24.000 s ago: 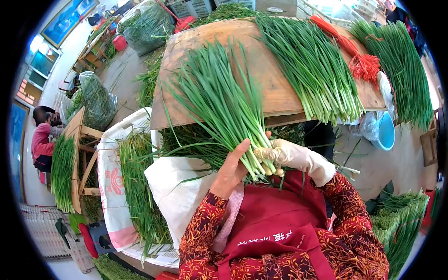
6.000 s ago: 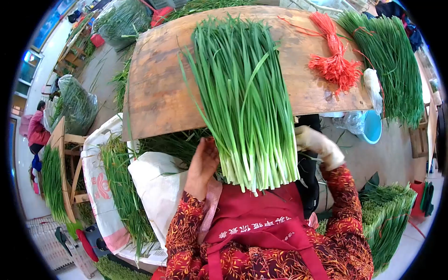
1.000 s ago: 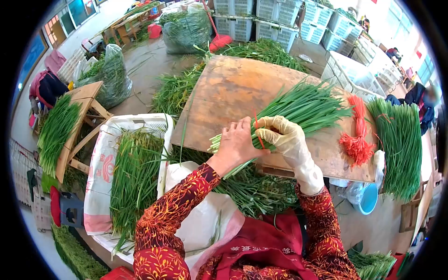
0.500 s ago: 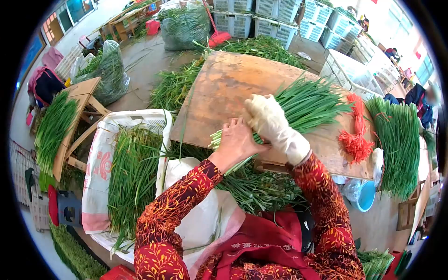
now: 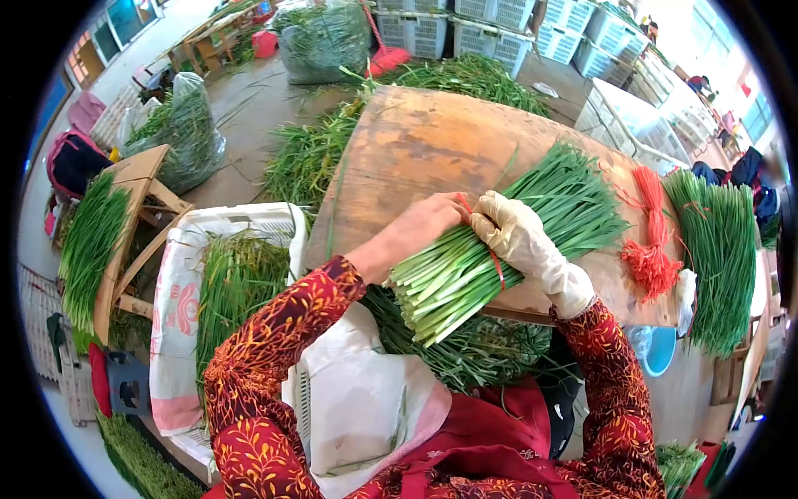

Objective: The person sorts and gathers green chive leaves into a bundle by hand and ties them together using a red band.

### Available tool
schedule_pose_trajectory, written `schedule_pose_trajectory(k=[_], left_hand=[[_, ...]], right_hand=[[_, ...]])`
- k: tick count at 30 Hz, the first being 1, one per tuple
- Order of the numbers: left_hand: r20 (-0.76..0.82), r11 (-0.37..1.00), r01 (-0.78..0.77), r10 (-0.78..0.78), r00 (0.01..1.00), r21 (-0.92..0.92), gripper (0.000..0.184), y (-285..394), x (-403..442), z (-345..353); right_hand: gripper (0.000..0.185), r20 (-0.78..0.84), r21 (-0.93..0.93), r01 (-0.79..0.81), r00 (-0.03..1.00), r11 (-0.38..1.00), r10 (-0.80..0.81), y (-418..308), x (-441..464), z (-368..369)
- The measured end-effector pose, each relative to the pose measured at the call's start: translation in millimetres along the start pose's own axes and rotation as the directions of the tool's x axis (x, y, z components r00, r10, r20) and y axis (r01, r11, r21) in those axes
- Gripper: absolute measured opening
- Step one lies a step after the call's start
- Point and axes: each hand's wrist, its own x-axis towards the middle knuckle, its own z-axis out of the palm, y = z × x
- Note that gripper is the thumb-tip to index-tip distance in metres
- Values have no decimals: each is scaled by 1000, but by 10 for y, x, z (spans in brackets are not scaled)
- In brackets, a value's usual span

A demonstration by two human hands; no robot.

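Observation:
A thick bundle of garlic chives (image 5: 449,287) lies across the wooden board, its pale cut ends toward me and its green leaves pointing to the far right. Red string (image 5: 499,270) runs round the bundle near the stems. My bare left hand (image 5: 416,229) is closed at the upper side of the bundle, pinching the string by its fingertips. My right hand (image 5: 519,237), in a cream glove, grips the bundle from above, its fingertips close to the left hand's. The underside of the bundle is hidden.
A hank of red strings (image 5: 650,241) lies on the right of the wooden board (image 5: 416,133). More chives (image 5: 716,258) stand beyond it. On the left is a white crate (image 5: 295,229) of loose leaves. A blue bucket (image 5: 661,353) stands below the board's right edge.
Red string now encircles the bundle. The bundle has turned, showing its cut ends toward me. My left hand has moved up to the string; my right hand has shifted right and down.

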Motion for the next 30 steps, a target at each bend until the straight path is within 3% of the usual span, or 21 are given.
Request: schedule_pose_trajectory(k=[1, 2, 6, 10, 11, 15, 19, 30], left_hand=[[-18, 906, 172, -194, 981, -386, 34, 7, 6, 22], [40, 643, 291, -376, 926, -708, 33, 2, 10, 40], [-16, 440, 100, -251, 968, -892, 29, -84, -75, 25], [-87, 478, 30, -220, 972, -878, 24, -228, -96, 34], [-115, 543, 25, -224, 968, -840, 19, -240, -100, 32], [-77, 456, 79, -315, 946, -886, 14, -293, -48, 53], [-134, 705, 71, -230, 964, -706, 12, -341, 20, 57], [-234, 834, 13, -170, 957, -552, 12, -386, 84, 100]], right_hand=[[15, 15, 12, -19, 1000, 1000, 18, -6, -4, -5], [15, 30, 24, -36, 999, 999, 36, -7, -6, -11], [15, 126, 58, -123, 985, 991, 115, -47, -46, -79], [16, 146, -9, -99, 984, 995, 99, -55, -39, -74], [16, 157, -25, -104, 982, 994, 106, -63, -8, -70], [15, 192, -61, -119, 973, 991, 128, -98, 81, -58], [15, 191, -118, -119, 972, 986, 140, -123, 100, -56], [12, 198, -144, -162, 962, 976, 189, -147, 142, -23]])
